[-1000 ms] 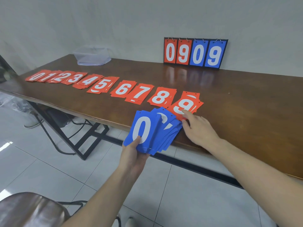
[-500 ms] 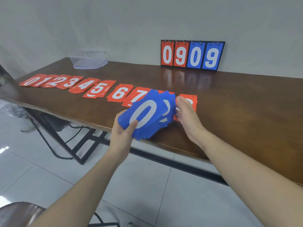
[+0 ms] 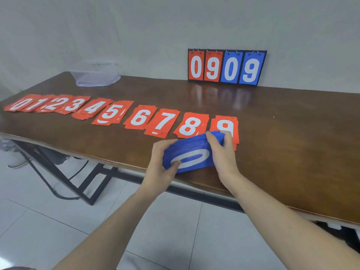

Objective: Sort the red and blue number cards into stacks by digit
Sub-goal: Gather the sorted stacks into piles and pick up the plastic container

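Above the near edge of the brown table [image 3: 272, 152], just in front of the red 8 stack [image 3: 190, 125] and red 9 stack [image 3: 226, 124], a squared-up stack of blue number cards [image 3: 191, 152] shows a white 0 on top. The left hand [image 3: 161, 164] grips its left end, thumb on the 0, while the right hand [image 3: 224, 152] grips its right end, fingers curled over the far edge.

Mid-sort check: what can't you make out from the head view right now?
- Blue card stack: only the top 0 shows; digits beneath are covered.
- Red 9 stack: lower half hidden by the right hand and the blue cards.
- Red stacks' card counts: too thin to tell.
- Left hand: its fingers are under the stack.
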A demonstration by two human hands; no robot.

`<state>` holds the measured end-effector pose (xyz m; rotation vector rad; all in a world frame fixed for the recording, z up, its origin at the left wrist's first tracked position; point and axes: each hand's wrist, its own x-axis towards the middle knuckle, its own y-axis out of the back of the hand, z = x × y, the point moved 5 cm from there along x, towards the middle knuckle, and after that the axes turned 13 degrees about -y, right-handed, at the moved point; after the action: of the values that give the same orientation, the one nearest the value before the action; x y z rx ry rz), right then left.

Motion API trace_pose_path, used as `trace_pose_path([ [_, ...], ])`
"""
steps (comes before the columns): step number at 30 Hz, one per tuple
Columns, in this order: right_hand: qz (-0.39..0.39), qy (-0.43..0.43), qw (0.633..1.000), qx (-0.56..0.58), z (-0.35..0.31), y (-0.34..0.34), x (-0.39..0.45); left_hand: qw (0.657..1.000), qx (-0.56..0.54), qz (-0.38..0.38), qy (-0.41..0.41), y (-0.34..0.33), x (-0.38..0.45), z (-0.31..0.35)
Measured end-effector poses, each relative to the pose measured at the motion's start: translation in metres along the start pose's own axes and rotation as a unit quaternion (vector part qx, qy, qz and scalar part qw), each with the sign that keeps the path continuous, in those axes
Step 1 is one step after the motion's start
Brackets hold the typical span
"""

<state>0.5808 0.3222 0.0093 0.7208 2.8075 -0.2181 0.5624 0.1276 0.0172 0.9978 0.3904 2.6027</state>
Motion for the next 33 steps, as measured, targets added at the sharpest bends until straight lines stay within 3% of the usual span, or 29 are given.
trace_pose_path([
  [9,0.076,0.012,0.997,0.031,0.005,-0.009,-0.004,0.994,-0.03,-0.107,-0.011,0.004,0.011,-0.009],
  [19,0.107,0.034,0.993,-0.027,0.009,-0.017,-0.015,0.987,-0.078,-0.14,0.0,0.012,0.005,-0.025],
  [25,0.178,0.014,0.984,-0.012,0.01,-0.026,-0.012,0.974,-0.12,-0.185,0.042,0.017,0.017,-0.035],
  [28,0.182,0.029,0.983,-0.022,0.004,-0.043,-0.01,0.976,-0.14,-0.153,0.062,0.028,0.024,-0.045],
  [33,0.111,0.052,0.992,0.004,-0.017,-0.09,0.003,0.956,-0.253,-0.008,0.146,0.068,0.038,-0.073],
])
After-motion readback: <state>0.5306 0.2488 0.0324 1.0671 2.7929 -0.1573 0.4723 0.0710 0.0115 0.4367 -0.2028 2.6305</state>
